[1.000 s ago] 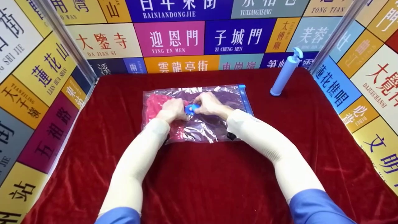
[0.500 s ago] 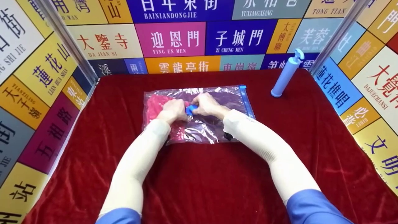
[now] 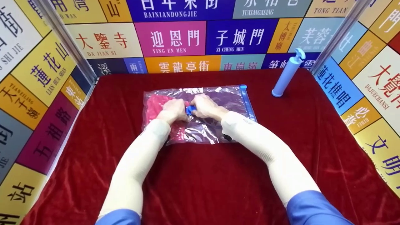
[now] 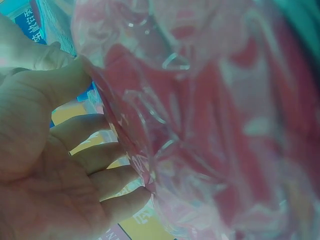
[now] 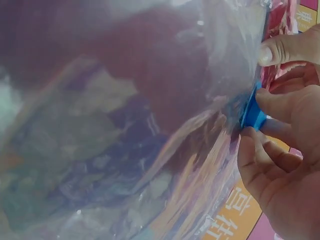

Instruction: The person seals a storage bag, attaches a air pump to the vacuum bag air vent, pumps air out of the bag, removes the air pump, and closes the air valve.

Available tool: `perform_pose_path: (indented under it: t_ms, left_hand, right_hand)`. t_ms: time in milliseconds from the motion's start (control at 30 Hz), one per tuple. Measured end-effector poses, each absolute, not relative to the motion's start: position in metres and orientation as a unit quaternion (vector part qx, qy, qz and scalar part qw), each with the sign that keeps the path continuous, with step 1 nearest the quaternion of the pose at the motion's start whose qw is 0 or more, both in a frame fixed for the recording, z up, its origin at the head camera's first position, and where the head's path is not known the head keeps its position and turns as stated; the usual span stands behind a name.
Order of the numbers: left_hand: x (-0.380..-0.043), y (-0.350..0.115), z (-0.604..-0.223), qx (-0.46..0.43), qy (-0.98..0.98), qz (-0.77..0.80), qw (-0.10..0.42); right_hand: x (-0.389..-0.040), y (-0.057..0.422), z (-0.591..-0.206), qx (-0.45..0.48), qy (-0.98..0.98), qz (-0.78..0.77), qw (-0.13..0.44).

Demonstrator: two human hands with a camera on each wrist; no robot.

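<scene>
A clear vacuum storage bag lies flat on the red cloth, with pink fabric inside its left part and darker purple contents toward the right. Near its middle sits a blue valve cap. My right hand pinches this cap between thumb and fingers, seen closely as the blue cap in the right wrist view. Just left of the cap, my left hand grips the bag's film. The left wrist view shows its curled fingers against the film over pink fabric.
A blue hand pump stands at the back right of the red cloth. Along the bag's right edge runs a blue zip strip. Panels with printed characters wall in the back and both sides.
My right hand has turned slightly around the valve cap, and its wrist and forearm have shifted a little left. The left hand, bag and pump stay in place.
</scene>
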State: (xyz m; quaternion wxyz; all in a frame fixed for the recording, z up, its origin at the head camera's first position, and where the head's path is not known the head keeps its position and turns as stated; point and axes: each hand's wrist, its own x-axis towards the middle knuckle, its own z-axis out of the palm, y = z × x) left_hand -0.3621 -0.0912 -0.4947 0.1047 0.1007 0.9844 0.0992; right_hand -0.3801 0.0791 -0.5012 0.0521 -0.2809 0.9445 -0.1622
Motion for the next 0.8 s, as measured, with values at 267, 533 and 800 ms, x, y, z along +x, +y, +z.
perform_pose_path:
  t_ms: [267,533,800]
  left_hand:
    - [-0.365,-0.091,-0.495,0.089,0.984,0.097,0.12]
    - [-0.362,-0.09,-0.494,0.104,0.984,0.089,0.114]
    - [-0.364,-0.091,-0.495,0.101,0.985,0.084,0.11]
  right_hand:
    - [-0.381,0.079,-0.497,-0.377,0.924,-0.056,0.029]
    - [-0.387,0.078,-0.488,-0.448,0.894,0.018,0.016]
    - [-0.392,0.067,-0.48,-0.394,0.917,-0.005,0.065]
